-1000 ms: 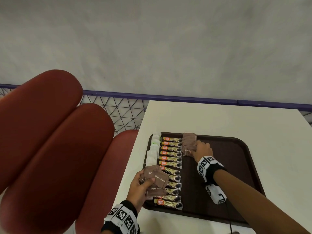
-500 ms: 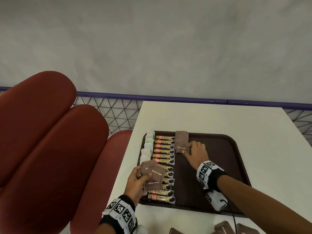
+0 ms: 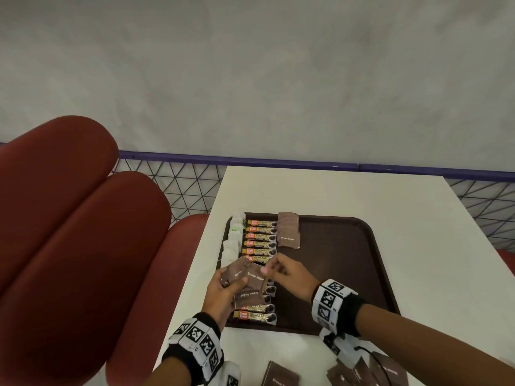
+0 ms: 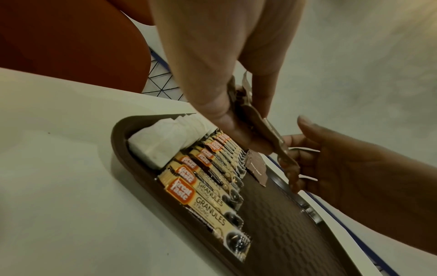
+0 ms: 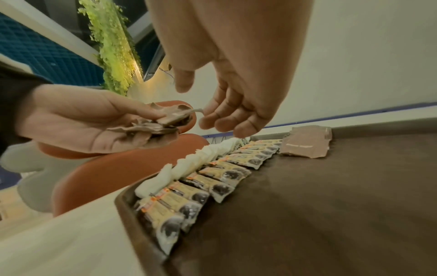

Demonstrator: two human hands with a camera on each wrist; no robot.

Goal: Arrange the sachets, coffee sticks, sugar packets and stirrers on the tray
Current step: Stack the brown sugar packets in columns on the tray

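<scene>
A brown tray (image 3: 348, 274) lies on the white table. Along its left side run a column of white sachets (image 3: 233, 240) and a column of coffee sticks (image 3: 260, 239). A short overlapped row of brown sugar packets (image 3: 288, 232) lies at the far end, beside the sticks. My left hand (image 3: 237, 282) holds a fan of several brown sugar packets (image 3: 249, 275) above the near sticks. My right hand (image 3: 271, 270) reaches to that fan with relaxed fingers (image 5: 205, 119) at the corner of the top packet, thumb apart. It grips nothing.
More brown sugar packets (image 3: 281, 377) lie loose on the table's near edge, some by my right forearm (image 3: 362, 371). Red padded seats (image 3: 69, 232) stand at the left. A purple rail with wire mesh (image 3: 195, 188) runs behind the table.
My right hand has left the sugar packets at the tray's far end and drawn back to the fan in my left hand. The left hand has kept its hold.
</scene>
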